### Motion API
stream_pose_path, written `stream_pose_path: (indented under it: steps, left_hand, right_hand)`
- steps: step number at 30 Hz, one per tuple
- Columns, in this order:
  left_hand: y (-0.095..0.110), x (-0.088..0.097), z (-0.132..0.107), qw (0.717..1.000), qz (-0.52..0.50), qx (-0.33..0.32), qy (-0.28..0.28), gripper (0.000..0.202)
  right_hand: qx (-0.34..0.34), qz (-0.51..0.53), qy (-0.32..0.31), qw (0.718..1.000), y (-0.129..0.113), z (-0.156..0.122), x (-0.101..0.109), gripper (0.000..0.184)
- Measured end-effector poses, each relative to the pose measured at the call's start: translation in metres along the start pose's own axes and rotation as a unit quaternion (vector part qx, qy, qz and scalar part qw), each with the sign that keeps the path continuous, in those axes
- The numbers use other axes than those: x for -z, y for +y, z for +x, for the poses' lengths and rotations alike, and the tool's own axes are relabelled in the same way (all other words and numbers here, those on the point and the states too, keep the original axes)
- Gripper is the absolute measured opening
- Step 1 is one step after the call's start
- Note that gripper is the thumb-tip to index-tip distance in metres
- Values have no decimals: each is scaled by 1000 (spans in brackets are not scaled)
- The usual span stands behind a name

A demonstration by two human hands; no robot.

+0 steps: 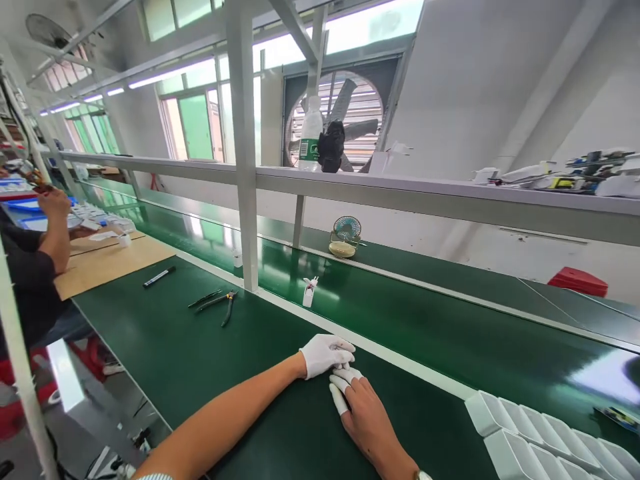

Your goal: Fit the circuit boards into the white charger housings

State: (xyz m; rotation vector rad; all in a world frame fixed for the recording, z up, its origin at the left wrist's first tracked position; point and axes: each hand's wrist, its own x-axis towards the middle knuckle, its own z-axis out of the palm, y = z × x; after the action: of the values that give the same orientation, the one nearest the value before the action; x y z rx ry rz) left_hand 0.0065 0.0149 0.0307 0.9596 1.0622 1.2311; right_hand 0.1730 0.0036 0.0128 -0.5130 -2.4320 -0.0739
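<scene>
My left hand wears a white glove and lies on the green bench top, its fingers curled over the fingertips of my right hand. My right hand lies flat on the bench, bare except for white finger cots on the fingers. The two hands touch at the fingertips. Neither holds an object that I can see. A small white part stands on the green conveyor belt beyond them.
Pliers, tweezers and a black marker lie on the bench to the left. White trays sit at the lower right. A co-worker's arm rests over brown board at far left. A frame post stands ahead.
</scene>
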Motion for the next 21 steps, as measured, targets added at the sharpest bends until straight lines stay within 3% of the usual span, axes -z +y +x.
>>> stream_pose_path:
  steps: [11,21]
  left_hand:
    - [1,11,-1,997,-61,-29,26,32]
    - [0,18,-10,994,-101,-37,24,46]
  right_hand:
    - [-5,43,14,999,6,-4,-8,29]
    - [-40,47,-24,998,0,-5,-6,32]
